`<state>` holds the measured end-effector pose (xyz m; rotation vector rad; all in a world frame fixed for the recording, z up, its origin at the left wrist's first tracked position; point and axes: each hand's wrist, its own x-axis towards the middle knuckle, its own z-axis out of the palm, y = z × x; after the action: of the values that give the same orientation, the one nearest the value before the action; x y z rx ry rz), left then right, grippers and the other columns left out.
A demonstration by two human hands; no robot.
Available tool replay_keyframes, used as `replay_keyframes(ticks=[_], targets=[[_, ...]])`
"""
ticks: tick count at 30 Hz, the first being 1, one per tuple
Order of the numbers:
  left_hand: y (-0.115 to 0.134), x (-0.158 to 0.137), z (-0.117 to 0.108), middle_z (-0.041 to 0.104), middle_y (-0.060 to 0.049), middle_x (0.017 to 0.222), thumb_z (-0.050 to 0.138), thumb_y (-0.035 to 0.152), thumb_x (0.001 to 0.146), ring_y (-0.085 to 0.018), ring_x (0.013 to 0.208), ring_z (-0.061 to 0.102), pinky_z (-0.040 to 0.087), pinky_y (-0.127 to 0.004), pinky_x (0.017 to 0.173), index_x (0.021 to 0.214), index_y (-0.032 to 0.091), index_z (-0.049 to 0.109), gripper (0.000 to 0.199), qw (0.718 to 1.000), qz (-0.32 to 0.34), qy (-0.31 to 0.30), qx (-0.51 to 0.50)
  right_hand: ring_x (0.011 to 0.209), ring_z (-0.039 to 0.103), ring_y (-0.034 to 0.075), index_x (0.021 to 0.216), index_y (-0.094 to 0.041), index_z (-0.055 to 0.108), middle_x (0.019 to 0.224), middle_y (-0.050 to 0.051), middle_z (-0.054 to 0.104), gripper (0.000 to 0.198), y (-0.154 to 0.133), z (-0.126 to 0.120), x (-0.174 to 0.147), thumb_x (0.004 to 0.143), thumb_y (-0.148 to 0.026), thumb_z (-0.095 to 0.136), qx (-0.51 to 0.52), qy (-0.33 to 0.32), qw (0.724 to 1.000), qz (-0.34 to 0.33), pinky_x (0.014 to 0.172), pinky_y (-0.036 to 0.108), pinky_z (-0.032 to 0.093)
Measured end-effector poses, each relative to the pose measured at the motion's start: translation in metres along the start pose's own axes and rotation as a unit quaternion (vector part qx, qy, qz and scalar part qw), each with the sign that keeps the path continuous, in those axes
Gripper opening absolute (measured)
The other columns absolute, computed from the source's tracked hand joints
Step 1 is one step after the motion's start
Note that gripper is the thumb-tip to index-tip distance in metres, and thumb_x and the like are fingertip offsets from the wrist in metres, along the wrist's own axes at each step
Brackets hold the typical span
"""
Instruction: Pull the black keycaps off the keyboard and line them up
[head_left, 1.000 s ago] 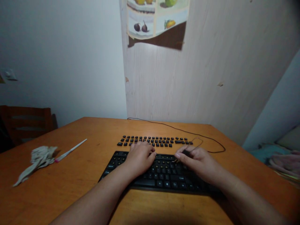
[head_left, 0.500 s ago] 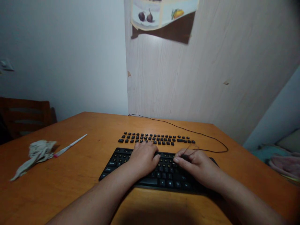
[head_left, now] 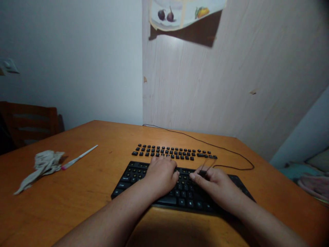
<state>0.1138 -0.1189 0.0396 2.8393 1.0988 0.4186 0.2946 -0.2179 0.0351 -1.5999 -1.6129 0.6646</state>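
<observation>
A black keyboard (head_left: 168, 200) lies on the wooden table, with bare switch mounts showing in its upper rows where caps are off. My left hand (head_left: 161, 174) rests flat over the upper middle of it, fingers stretched forward and thumb out to the side. My right hand (head_left: 218, 183) is closed in a pinch over the keyboard's right part. It grips a keycap puller (head_left: 203, 172) by its dark body, and the thin wire loops point up and away. Beyond the keyboard, loose black keycaps (head_left: 167, 152) lie in neat rows.
A black cable (head_left: 226, 149) curves over the table's right and back. At left lie a crumpled pale cloth (head_left: 47, 163) and a slim white stick with a pink end (head_left: 81, 157). A wooden chair (head_left: 33, 120) stands at far left. The wall borders the table's back edge.
My view has shifted slightly, so everything sits a little further right. The puller's wire loops stand more upright in my right hand. My left hand stays on the keyboard.
</observation>
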Motion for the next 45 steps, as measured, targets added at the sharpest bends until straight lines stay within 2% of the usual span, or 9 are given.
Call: replay_keyframes(ticks=[4,12,20,24,30,45], targets=[[0.001,-0.001,0.001,0.065,-0.011,0.101,0.049,0.04,0.086,-0.03,0.1,0.055,0.039,-0.046,0.088,0.093,0.022,0.068,0.027,1.0,0.0,0.002,0.001,0.063,0.052,0.016,0.076,-0.019,0.061,0.066,-0.001,0.057,0.029,0.003,0.008,0.0,0.089,-0.044,0.053,-0.05,0.036,0.998,0.016,0.06,0.028,0.039],[0.002,-0.004,0.002,0.065,-0.01,0.099,0.049,0.038,0.086,-0.03,0.099,0.055,0.038,-0.046,0.088,0.093,0.02,0.067,0.027,1.0,0.008,0.019,0.01,0.062,0.052,0.017,0.076,-0.021,0.052,0.066,-0.001,0.055,0.016,0.004,0.012,0.0,0.088,-0.032,0.05,-0.134,0.07,0.988,0.001,0.06,0.029,0.037],[0.002,-0.003,0.001,0.064,-0.01,0.099,0.048,0.038,0.087,-0.029,0.098,0.055,0.039,-0.045,0.086,0.093,0.02,0.067,0.027,1.0,0.012,0.019,0.006,0.063,0.052,0.017,0.075,-0.021,0.05,0.064,-0.003,0.052,0.014,0.013,0.01,0.004,0.084,-0.031,0.052,-0.08,0.116,0.99,0.015,0.06,0.03,0.038],[0.002,-0.003,0.002,0.064,-0.01,0.099,0.048,0.038,0.087,-0.029,0.098,0.055,0.039,-0.045,0.086,0.093,0.02,0.067,0.027,1.0,0.011,0.017,0.006,0.059,0.05,0.015,0.075,-0.021,0.05,0.062,-0.004,0.05,0.016,0.015,0.01,0.004,0.085,-0.033,0.053,-0.052,0.107,0.993,0.026,0.057,0.029,0.036],[0.002,-0.003,0.002,0.064,-0.01,0.099,0.048,0.038,0.087,-0.029,0.097,0.055,0.039,-0.045,0.086,0.095,0.02,0.067,0.028,1.0,0.009,0.018,0.005,0.058,0.049,0.015,0.072,-0.021,0.05,0.061,-0.004,0.05,0.022,0.014,0.011,0.003,0.087,-0.037,0.053,-0.074,0.095,0.992,0.025,0.056,0.028,0.035],[0.003,-0.003,0.004,0.065,-0.01,0.099,0.048,0.037,0.087,-0.029,0.097,0.055,0.04,-0.045,0.084,0.09,0.019,0.067,0.026,0.999,0.017,0.029,0.019,0.065,0.055,0.018,0.077,-0.022,0.051,0.068,0.0,0.057,0.016,0.011,0.013,0.003,0.088,-0.034,0.05,-0.185,0.089,0.979,0.015,0.062,0.03,0.039]])
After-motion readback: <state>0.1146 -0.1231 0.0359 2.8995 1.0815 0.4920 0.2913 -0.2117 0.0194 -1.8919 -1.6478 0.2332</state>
